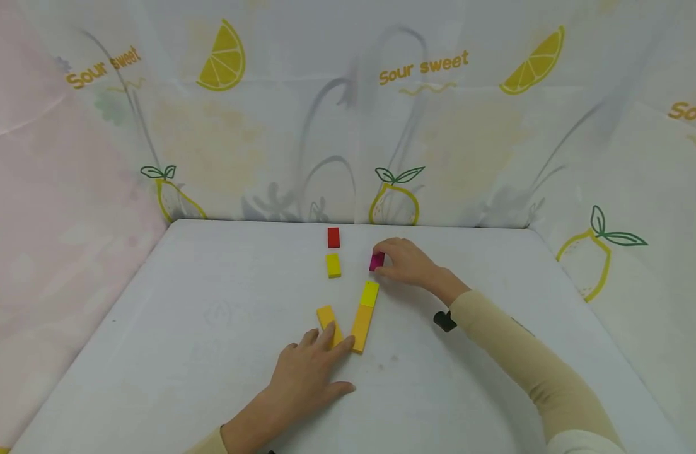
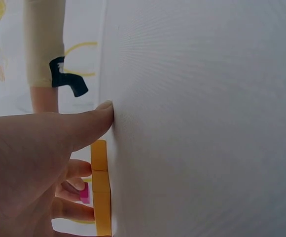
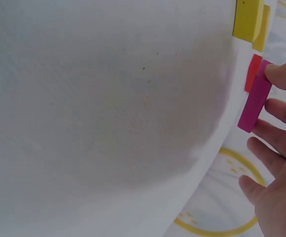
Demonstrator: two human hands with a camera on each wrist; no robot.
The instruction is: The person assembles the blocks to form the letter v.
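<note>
My right hand (image 1: 405,261) pinches a magenta block (image 3: 255,101) between thumb and fingers, at the far side of the white table. My left hand (image 1: 305,372) lies with fingers outstretched at the near ends of two slanted rows that converge toward me. One of its fingers overlaps the left orange block (image 1: 325,313); another reaches the near end of the right orange block (image 1: 362,325). A yellow block (image 1: 369,294) continues the right row at its far end. The left thumb is held away from the orange blocks in the left wrist view.
Beyond the left orange block stand a yellow block (image 1: 333,265) and, farther back, a red block (image 1: 333,238). A fabric backdrop (image 1: 302,126) printed with lemons rises behind the table (image 1: 183,328). A black strap-like piece (image 1: 445,321) hangs from the right wrist.
</note>
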